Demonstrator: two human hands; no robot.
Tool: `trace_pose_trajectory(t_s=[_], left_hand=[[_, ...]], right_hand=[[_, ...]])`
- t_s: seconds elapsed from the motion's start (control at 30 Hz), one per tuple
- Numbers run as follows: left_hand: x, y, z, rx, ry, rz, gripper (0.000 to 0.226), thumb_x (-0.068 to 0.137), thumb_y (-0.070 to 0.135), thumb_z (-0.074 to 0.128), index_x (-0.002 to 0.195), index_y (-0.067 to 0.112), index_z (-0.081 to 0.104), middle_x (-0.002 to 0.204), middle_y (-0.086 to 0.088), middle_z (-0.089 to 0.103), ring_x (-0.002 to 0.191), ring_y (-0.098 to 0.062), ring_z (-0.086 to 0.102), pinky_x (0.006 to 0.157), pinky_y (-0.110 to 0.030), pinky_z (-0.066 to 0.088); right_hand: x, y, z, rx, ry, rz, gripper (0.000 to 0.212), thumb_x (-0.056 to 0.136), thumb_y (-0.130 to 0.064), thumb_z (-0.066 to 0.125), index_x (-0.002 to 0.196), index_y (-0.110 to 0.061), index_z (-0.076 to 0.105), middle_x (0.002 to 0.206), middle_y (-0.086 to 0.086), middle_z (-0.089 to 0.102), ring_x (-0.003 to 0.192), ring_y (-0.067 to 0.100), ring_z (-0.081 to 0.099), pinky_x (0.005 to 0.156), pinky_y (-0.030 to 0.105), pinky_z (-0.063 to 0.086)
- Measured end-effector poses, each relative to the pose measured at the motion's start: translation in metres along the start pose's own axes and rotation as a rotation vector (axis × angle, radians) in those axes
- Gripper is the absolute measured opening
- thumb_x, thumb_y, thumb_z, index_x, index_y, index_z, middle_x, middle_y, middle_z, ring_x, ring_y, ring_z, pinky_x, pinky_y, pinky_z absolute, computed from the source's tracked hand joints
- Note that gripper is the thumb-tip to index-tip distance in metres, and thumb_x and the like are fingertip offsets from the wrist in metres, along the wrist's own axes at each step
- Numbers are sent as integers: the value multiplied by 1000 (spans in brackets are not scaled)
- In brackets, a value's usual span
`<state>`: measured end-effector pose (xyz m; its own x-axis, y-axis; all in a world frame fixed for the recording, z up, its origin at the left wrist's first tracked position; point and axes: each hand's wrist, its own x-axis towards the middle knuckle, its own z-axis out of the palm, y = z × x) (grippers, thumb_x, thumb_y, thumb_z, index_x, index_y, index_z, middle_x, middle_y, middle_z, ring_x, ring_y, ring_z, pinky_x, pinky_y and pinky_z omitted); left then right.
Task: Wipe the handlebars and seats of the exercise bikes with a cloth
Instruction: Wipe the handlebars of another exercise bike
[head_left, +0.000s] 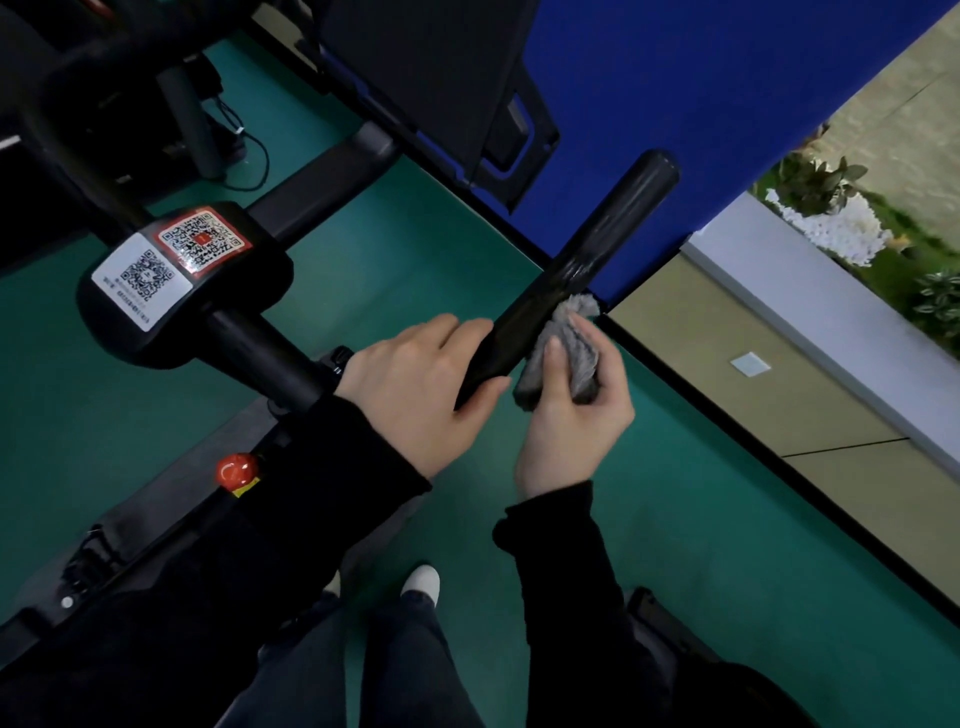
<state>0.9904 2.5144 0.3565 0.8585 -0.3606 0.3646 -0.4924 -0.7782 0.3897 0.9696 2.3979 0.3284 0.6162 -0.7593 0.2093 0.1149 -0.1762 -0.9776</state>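
A black handlebar (597, 249) of an exercise bike runs from the middle of the view up to the right. My left hand (415, 384) grips its lower part, fingers wrapped over the bar. Just right of it, my right hand (571, 421) holds a grey fluffy cloth (569, 348) and presses it against the side of the bar. The bike's black centre block (182, 286) carries two QR-code stickers. No seat is in view.
A red knob (236, 470) sits on the bike frame below the bar. Green floor (727, 545) lies underneath. A blue panel (701, 104) and a black-edged window sill (779, 322) stand to the right. More dark gym equipment (441, 78) fills the top left.
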Motion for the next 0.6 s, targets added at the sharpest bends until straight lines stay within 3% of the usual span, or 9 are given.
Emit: trace_pose_trajectory(t_s=[0.07,0.23,0.37,0.5,0.6], left_hand=[[-1,0,2,1,14,-1,39,75,39,71,105,14,66,79,-2,64,65,-27,64,47,-27,45],[-1,-2,3,-17,17,-1,37,76,36,71,106,14,65,79,-2,64,64,-28,63,48,-30,47],[-1,-2,3,-35,16,-13,37,76,36,72,105,14,66,79,-2,64,63,-28,64,49,-29,47],[-1,-1,2,-84,10,-29,38,80,40,62,108,15,65,81,-3,64,64,-29,63,52,-31,48],[-2,-1,2,-98,-6,-38,37,79,36,68,108,13,65,82,-4,64,64,-29,64,54,-32,49]], right_hand=[[7,0,2,62,-1,49,23,83,-6,63,96,-25,66,107,16,66,102,22,63,92,36,49],[-4,-1,-1,-19,-54,-53,18,84,-3,66,96,-17,68,104,18,65,103,30,62,94,39,49],[17,-10,-2,-147,-77,-170,18,83,3,67,99,-6,67,100,12,67,95,14,63,86,21,48],[47,-21,-1,-252,-53,-244,24,81,-4,70,103,-3,60,97,-7,61,89,-4,57,80,11,44],[38,-19,0,-358,-94,-338,18,80,-4,72,97,-2,65,100,10,62,94,8,56,83,14,43]])
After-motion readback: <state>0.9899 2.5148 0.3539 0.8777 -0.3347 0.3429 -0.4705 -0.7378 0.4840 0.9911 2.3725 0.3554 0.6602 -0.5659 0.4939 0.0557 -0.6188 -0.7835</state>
